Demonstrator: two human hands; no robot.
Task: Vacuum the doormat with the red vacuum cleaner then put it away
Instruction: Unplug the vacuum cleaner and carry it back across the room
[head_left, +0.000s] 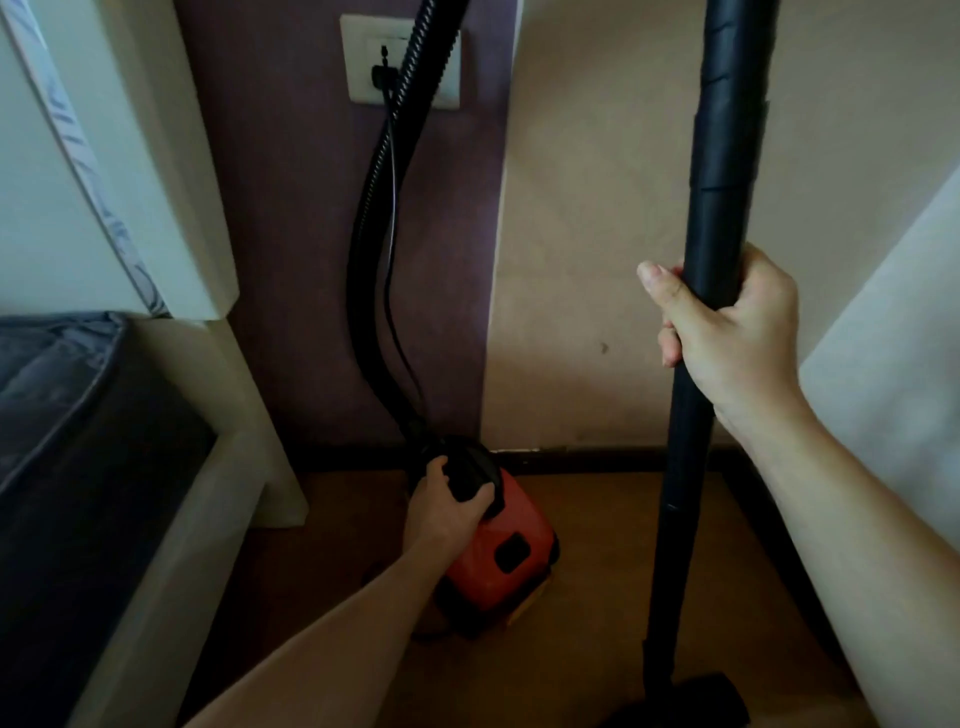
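One red vacuum cleaner sits low in the corner, just in front of the dark skirting board, over the wooden floor, its hose end tipped upward. Whether it rests on the boards or hangs from the grip, I cannot tell. The left hand reaches down and has its fingers curled round the black carry handle on top of the body. One ribbed black hose climbs from that end, bends up along the purple wall panel and leaves the top of the view. Beside it runs one thin power cord, its plug seated in the single white socket plate. Over to the right, one long black wand stands nearly upright. The right hand is wrapped tight round it about halfway up, thumb across the front. At the wand's foot, one black floor nozzle shows at the bottom edge. Both hands busy, then, one on each part. On the left, a dark mattress lies in a cream bed frame, near the machine but not touching it.
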